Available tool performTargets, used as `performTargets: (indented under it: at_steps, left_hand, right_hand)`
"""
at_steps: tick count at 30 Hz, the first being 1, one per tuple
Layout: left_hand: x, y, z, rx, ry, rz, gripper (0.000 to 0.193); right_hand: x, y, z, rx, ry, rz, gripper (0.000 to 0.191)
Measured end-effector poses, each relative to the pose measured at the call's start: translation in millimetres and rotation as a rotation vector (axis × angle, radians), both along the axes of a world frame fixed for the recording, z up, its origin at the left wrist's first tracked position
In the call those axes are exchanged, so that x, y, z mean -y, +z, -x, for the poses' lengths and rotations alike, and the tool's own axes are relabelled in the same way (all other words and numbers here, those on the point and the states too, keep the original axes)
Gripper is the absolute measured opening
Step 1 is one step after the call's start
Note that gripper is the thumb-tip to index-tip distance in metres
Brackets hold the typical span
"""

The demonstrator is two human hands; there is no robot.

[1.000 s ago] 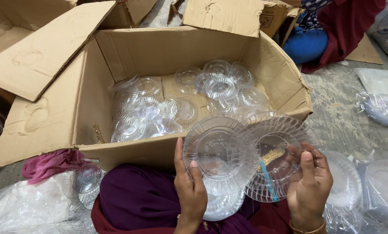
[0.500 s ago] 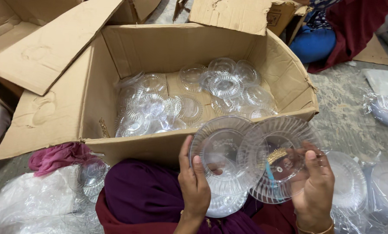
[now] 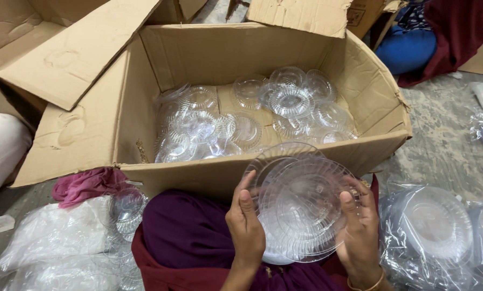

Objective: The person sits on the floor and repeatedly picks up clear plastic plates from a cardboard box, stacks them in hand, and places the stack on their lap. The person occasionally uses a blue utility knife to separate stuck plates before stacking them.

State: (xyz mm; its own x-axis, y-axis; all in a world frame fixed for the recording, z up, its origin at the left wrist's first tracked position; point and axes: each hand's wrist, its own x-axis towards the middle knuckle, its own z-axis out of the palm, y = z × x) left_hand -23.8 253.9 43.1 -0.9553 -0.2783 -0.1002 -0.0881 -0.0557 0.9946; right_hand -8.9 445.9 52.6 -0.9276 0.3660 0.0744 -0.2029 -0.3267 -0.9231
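Stack of clear ribbed plastic plates held upright over the lap, clamped at its rims between left hand and right hand, fingers curled on the edges, just before the open cardboard box of clear bowls, wrapped plates beside.

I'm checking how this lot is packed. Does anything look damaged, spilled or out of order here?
The clear bowls in the cardboard box lie loose and jumbled, tilted every way, not stacked. The box's front right corner is torn and crumpled. The plates between the left hand and right hand show no visible cracks.
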Motion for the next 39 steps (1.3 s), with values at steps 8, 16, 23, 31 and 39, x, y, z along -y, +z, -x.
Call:
performTargets:
  at_steps: [8,16,23,31,39]
  left_hand:
    - [61.1,21.2,12.0,-0.314,0.076,-0.095,0.06]
    - [210.9,12.7,-20.6,-0.417,0.416,-0.198,0.048]
    - [215.0,-34.9,0.2,-0.227,0.303,-0.291,0.04]
    - [176.2,-53.5,14.1,-0.197,0.138,-0.374,0.044]
    - [142.6,-34.9,33.1,-0.202,0.028,-0.414,0.044]
  right_hand:
    - [16.3,6.7,0.2,0.119,0.065,-0.168,0.043]
    - [121.0,-47.4,-10.1,0.287,0.674,-0.369,0.041]
    - [157.1,-74.4,-25.9,0.066,0.904,-0.927,0.036]
    - [119.5,-54.4,-22.2,0.031,0.806,-0.785,0.03]
    - [-38.0,-70.8,40.5,0.162,-0.131,-1.578,0.045]
